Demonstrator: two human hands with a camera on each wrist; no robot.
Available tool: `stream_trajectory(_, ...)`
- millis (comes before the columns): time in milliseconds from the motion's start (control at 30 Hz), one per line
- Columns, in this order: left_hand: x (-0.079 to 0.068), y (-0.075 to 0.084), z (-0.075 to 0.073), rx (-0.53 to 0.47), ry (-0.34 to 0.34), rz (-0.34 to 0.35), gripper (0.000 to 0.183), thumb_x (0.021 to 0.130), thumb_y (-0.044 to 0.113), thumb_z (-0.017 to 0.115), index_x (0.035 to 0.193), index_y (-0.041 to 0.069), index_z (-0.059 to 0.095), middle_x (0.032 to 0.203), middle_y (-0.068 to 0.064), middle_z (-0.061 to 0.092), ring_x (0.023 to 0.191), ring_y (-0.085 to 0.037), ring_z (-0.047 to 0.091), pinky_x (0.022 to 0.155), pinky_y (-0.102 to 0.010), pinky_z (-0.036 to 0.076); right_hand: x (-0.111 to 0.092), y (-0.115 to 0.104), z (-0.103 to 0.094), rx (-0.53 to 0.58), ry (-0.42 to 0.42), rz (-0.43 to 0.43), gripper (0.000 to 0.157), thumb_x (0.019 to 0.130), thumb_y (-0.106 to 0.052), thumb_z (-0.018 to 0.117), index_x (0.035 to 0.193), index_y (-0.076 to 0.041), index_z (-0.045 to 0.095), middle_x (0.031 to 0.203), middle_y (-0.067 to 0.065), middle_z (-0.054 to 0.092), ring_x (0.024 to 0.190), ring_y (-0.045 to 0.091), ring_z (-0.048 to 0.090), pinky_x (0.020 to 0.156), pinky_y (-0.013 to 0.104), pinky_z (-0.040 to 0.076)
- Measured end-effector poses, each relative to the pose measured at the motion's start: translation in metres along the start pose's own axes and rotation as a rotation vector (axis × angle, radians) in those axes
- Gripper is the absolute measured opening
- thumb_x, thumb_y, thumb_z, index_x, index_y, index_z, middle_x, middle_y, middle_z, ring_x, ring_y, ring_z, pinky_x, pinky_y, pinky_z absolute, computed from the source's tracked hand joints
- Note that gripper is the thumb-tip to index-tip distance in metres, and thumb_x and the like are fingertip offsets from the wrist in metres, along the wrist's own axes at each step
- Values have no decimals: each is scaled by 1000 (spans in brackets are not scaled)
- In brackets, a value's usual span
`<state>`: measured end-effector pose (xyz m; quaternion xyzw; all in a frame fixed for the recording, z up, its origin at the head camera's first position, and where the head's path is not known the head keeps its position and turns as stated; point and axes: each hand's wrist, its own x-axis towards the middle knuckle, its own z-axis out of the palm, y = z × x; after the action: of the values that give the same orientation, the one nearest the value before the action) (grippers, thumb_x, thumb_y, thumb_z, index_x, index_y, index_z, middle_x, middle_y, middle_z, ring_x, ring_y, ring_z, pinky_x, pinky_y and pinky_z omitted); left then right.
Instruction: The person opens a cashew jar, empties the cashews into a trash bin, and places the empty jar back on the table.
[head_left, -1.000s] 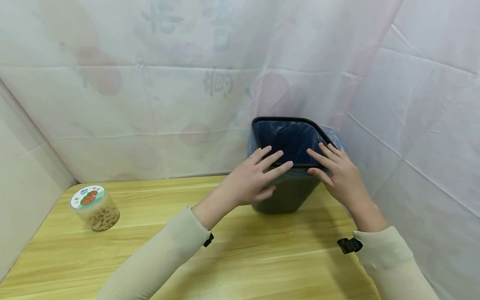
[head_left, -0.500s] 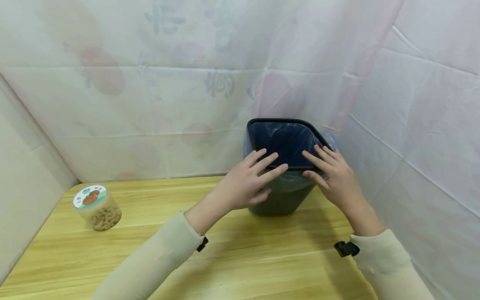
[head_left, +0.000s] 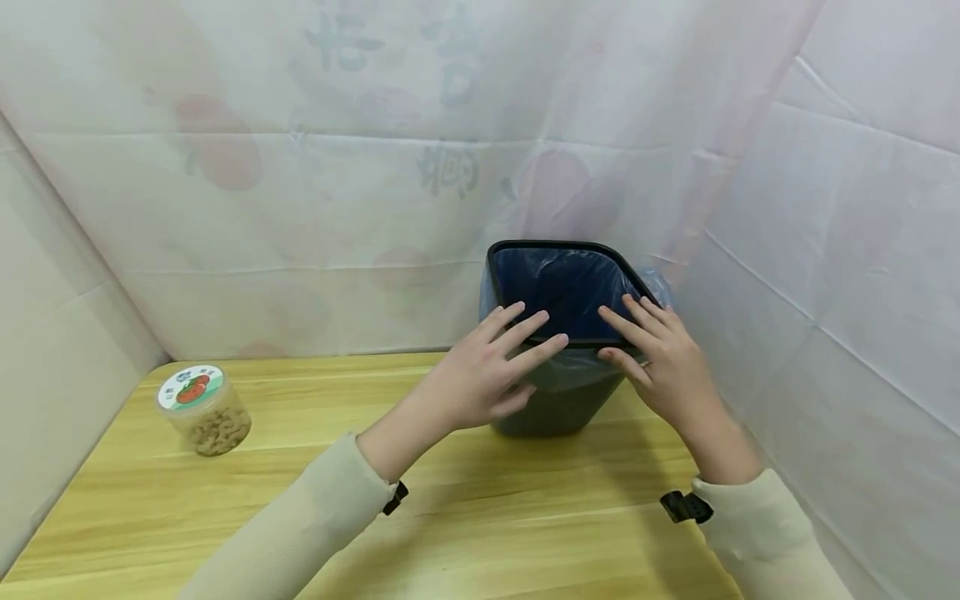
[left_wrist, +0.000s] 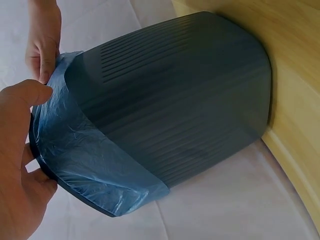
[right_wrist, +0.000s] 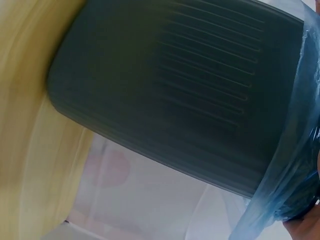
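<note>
Left grip [head_left: 480, 375], right grip [head_left: 667, 360] released at bin [head_left: 551, 412]; blue liner [head_left: 562, 283] inside; jar [head_left: 192, 388] holds tan pieces [head_left: 220, 428].

Bin [head_left: 553, 410] to the right, jar [head_left: 213, 422] to the left

The bin stands on the table [head_left: 465, 533], before the curtain [head_left: 330, 208], with a bag [head_left: 570, 279] in it and over its rim [head_left: 551, 244]. The left hand [head_left: 483, 372] is at the rim's near left, the right hand [head_left: 666, 360] at its right.

Unreadable characters on the jar lid [head_left: 191, 387] and backdrop cloth [head_left: 360, 208].
</note>
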<state>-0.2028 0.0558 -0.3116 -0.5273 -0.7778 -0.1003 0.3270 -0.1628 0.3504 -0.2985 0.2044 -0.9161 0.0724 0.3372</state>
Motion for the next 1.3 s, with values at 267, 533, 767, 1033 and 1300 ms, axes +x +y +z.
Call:
stream_trajectory(267,-8,0,-4,-9,24,-13,69,92,37,68,154,20,41,153,-14,44,145,-39,35,119,-49,29,3,-10,2,11,13,-2,61,84,-34,76,142,-24,58,149,15,49,136,44,45,114,62,30)
stream_trajectory(533,-16,-2,-8,-7,37,-23,68,92,35,68,153,20,42,153,-14,44,144,-39,35,118,-49,30,7,-21,4,19,12,-8,58,87,-39,72,142,-23,58,149,15,49,137,43,45,114,62,30)
stream_trajectory(767,-22,-1,-13,-31,24,-50,67,93,33,67,153,21,41,154,-13,43,145,-39,33,118,-50,30,9,-27,5,21,12,-16,59,86,-38,73,142,-24,59,148,16,50,137,44,45,113,63,31)
stream_trajectory(1033,-28,0,-16,-33,43,-60,66,92,32,68,152,21,44,154,-13,43,146,-39,32,118,-50,30,10,-32,10,43,29,-26,56,90,-47,65,140,-23,60,147,15,52,136,44,45,112,63,32)
stream_trajectory(1300,-34,-4,-18,-19,78,-45,68,89,32,71,151,18,46,151,-16,47,143,-41,36,116,-52,34,15,-37,14,46,30,-40,56,90,-48,65,141,-24,60,147,15,51,137,43,45,113,62,32)
